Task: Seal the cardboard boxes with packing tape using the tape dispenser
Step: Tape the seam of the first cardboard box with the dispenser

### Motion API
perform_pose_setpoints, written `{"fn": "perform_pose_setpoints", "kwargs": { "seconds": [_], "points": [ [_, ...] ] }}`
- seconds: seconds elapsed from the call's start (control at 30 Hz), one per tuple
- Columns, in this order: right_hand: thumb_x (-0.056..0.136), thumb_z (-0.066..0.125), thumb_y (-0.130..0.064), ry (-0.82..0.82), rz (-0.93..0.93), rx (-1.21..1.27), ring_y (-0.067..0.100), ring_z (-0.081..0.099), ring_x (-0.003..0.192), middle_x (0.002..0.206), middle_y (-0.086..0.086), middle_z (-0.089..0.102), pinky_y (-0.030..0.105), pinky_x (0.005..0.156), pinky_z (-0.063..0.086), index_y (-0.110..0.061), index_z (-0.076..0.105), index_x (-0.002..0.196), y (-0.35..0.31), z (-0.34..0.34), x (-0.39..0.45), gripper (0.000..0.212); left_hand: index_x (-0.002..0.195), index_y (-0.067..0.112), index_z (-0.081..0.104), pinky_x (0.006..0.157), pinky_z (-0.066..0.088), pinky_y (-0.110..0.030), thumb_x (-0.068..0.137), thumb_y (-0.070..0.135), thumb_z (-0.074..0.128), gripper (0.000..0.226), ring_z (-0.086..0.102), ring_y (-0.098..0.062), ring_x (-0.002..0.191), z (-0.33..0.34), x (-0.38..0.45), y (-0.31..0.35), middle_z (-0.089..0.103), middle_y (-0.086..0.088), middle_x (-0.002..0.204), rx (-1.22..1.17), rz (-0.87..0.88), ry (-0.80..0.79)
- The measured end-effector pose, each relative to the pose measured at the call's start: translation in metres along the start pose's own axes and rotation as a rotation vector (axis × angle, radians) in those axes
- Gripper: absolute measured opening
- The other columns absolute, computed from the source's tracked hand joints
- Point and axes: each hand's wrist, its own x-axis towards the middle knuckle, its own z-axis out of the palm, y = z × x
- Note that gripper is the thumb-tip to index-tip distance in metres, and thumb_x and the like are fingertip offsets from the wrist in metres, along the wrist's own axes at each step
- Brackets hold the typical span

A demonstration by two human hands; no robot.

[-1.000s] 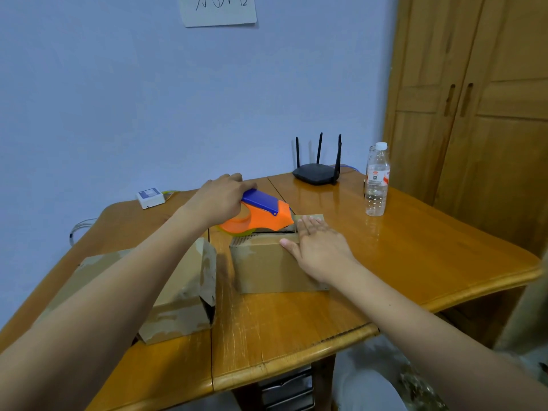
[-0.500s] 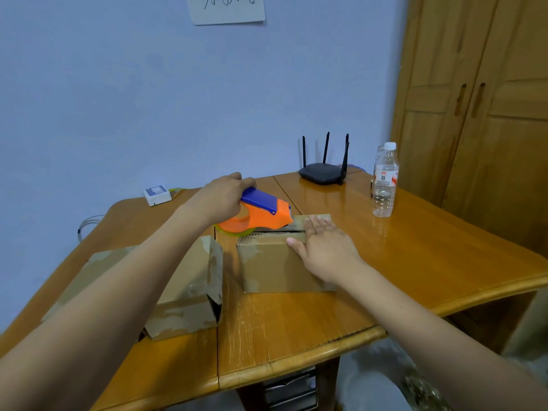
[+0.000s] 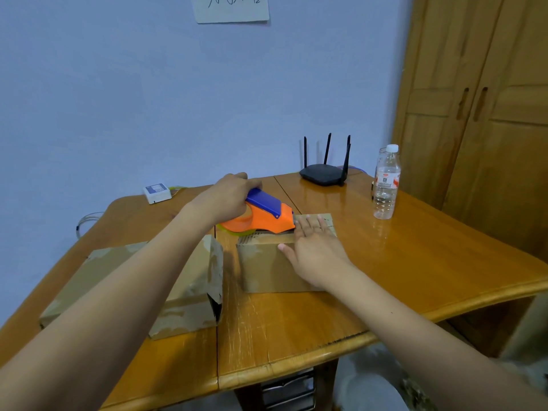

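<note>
We note the left hand [image 3: 228, 197] curled round the handle of the orange and blue tape dispenser [image 3: 264, 216], whose front end rests on the top of the small cardboard box [image 3: 267, 268] at the middle of the table [image 3: 430, 262]. We judge this hold gives the pull needed to draw tape along the top seam. The right hand [image 3: 315, 250] lies flat and open on the right part of the same box, fingers [image 3: 311, 225] straight and pointing to the far side, just beside the dispenser's front. We judge it is placed there to pin the flaps down and keep the light box from sliding under the pull.

The small box thus sits between the two hands, directly under both. A larger cardboard box [image 3: 184, 292] stands to its left, near but apart, beneath the left forearm; we see pale patches on it but cannot tell whether its seams are fully taped.

A water bottle [image 3: 385, 182] and a router [image 3: 324, 173] stand far right, well apart from the work.
</note>
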Motion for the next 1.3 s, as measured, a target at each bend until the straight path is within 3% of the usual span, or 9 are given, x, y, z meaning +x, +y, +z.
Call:
{"fn": "perform_pose_setpoints", "kwargs": {
  "seconds": [0.27, 0.53, 0.8, 1.0, 1.13, 1.3],
  "points": [
    [0.104, 0.018, -0.061, -0.033, -0.017, 0.013, 0.029, 0.012, 0.155, 0.167, 0.015, 0.012, 0.043, 0.126, 0.009, -0.003, 0.017, 0.159, 0.004, 0.0, 0.003, 0.08, 0.124, 0.022, 0.056, 0.07, 0.035, -0.03, 0.08, -0.001, 0.049, 0.05, 0.05, -0.025, 0.085, 0.001, 0.0, 0.001, 0.048, -0.004, 0.095, -0.014, -0.002, 0.013],
    [0.103, 0.02, -0.063, 0.01, -0.004, 0.051, 0.025, 0.015, 0.154, 0.166, 0.013, 0.017, 0.038, 0.125, 0.011, -0.007, 0.02, 0.159, 0.005, 0.002, -0.001, 0.079, 0.127, 0.026, 0.055, 0.066, 0.039, -0.031, 0.082, 0.001, 0.047, 0.052, 0.053, -0.024, 0.084, -0.004, -0.002, -0.001, 0.051, -0.002, 0.096, 0.057, -0.002, -0.015],
    [0.103, 0.02, -0.062, 0.015, -0.013, 0.063, 0.023, 0.013, 0.155, 0.167, 0.011, 0.016, 0.036, 0.124, 0.011, -0.01, 0.015, 0.16, 0.007, 0.0, -0.003, 0.078, 0.133, 0.033, 0.051, 0.064, 0.037, -0.03, 0.084, 0.006, 0.046, 0.056, 0.057, -0.024, 0.095, -0.013, -0.004, -0.009, 0.054, 0.001, 0.102, 0.149, 0.005, -0.049],
    [0.104, 0.019, -0.061, 0.001, -0.02, 0.056, 0.024, 0.012, 0.155, 0.167, 0.012, 0.013, 0.036, 0.124, 0.012, -0.009, 0.012, 0.16, 0.007, -0.002, -0.004, 0.077, 0.135, 0.031, 0.051, 0.068, 0.045, -0.032, 0.087, 0.007, 0.046, 0.054, 0.058, -0.024, 0.095, -0.012, -0.007, -0.014, 0.056, 0.0, 0.106, 0.147, 0.004, -0.034],
    [0.104, 0.02, -0.062, -0.016, -0.017, 0.067, 0.024, 0.013, 0.155, 0.167, 0.012, 0.014, 0.036, 0.123, 0.015, -0.011, 0.015, 0.161, 0.009, -0.002, -0.003, 0.077, 0.13, 0.028, 0.055, 0.065, 0.04, -0.032, 0.084, 0.004, 0.045, 0.053, 0.057, -0.026, 0.098, -0.017, -0.014, -0.031, 0.056, -0.001, 0.102, 0.16, -0.048, -0.011],
    [0.104, 0.021, -0.061, -0.03, -0.017, 0.067, 0.025, 0.014, 0.155, 0.167, 0.013, 0.013, 0.038, 0.123, 0.015, -0.012, 0.016, 0.161, 0.007, -0.002, 0.0, 0.076, 0.129, 0.026, 0.053, 0.068, 0.046, -0.036, 0.083, 0.001, 0.043, 0.053, 0.052, -0.024, 0.09, -0.016, -0.034, -0.049, 0.051, 0.0, 0.096, 0.13, -0.063, -0.01]
  ]
}}
